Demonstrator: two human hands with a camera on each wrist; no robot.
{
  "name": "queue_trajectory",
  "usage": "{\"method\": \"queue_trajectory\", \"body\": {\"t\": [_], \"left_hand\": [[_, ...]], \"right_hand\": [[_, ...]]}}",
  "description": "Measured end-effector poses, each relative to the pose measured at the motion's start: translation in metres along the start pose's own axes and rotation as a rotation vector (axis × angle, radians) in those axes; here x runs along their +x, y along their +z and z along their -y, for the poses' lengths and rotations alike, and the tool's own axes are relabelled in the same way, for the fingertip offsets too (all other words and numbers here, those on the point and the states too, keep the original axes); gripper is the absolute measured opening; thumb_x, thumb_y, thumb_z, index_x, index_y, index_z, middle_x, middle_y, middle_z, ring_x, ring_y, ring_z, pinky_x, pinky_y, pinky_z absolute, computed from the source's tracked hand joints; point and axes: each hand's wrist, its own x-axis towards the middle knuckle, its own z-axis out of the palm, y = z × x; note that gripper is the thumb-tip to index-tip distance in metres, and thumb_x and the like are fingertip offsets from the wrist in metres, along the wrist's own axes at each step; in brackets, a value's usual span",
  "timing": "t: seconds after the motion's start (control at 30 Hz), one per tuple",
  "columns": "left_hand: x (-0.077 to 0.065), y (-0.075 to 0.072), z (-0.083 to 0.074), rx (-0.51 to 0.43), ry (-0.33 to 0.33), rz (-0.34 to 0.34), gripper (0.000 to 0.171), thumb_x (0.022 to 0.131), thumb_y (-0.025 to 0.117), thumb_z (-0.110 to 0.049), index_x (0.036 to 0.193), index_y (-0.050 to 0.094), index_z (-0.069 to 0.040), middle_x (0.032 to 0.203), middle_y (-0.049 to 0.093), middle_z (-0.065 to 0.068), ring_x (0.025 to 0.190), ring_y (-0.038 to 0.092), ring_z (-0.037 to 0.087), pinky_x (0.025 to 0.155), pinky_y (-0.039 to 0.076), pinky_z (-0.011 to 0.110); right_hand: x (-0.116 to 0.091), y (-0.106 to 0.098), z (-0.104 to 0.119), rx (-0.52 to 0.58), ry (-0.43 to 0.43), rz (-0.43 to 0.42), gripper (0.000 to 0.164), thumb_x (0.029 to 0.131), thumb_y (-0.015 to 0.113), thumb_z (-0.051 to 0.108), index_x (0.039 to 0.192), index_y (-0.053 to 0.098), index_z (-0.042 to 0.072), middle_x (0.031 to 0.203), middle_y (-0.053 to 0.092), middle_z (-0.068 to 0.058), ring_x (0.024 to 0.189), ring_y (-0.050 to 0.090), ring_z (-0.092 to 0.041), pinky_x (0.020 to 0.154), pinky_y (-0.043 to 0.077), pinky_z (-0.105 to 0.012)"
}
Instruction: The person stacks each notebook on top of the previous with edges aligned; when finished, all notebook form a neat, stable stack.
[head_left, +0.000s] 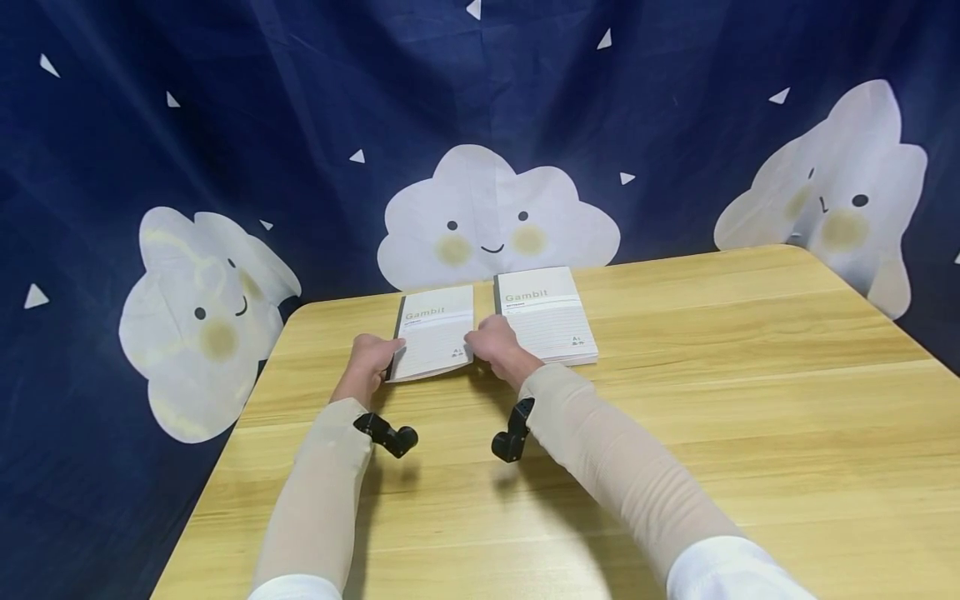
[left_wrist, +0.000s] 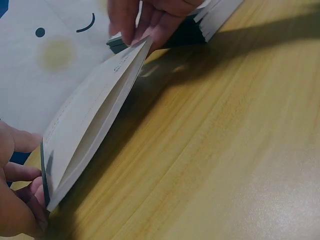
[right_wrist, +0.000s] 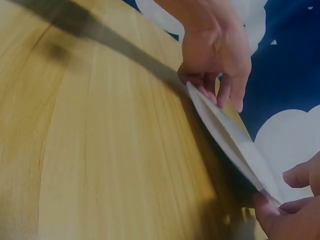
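A thin notebook [head_left: 435, 329] with a pale lined cover marked Gambit and a dark spine is held between both hands, tilted, its near edge raised off the table. My left hand [head_left: 367, 358] grips the spine side, thumb on the cover. At the opposite edge, my right hand [head_left: 497, 343] pinches the notebook between thumb and fingers. Its pages part slightly along the near edge, as the left wrist view shows with the notebook [left_wrist: 95, 125] seen edge-on. Just right of the right hand lies a thicker stack of similar notebooks [head_left: 551, 317].
The wooden table [head_left: 675, 433] extends in front and to the right. Its back edge meets a dark blue curtain [head_left: 315, 100] printed with smiling clouds. A small black camera is strapped to each wrist.
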Motion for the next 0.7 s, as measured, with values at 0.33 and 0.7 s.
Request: {"method": "queue_trajectory", "body": {"t": [0.33,0.7], "left_hand": [[-0.004,-0.002,0.003,-0.112,0.036,-0.037,0.038,0.093,0.055,-0.012,0.124,0.053,0.009,0.113,0.054,0.014,0.091,0.052,0.018,0.077,0.047,0.025],[0.005,-0.005,0.010,-0.234,0.032,-0.030,0.037,0.089,0.054,-0.004,0.123,0.056,0.008,0.118,0.054,0.015,0.093,0.053,0.017,0.074,0.047,0.021]], "right_hand": [[0.009,-0.002,-0.006,-0.008,-0.011,0.005,0.042,0.085,0.053,0.001,0.053,0.030,0.012,0.049,0.024,0.002,0.046,0.026,-0.014,0.043,0.025,-0.026],[0.009,-0.003,-0.007,0.016,-0.060,0.008,0.042,0.090,0.054,0.005,0.055,0.032,0.011,0.053,0.036,-0.001,0.052,0.033,-0.016,0.048,0.028,-0.027]]}}
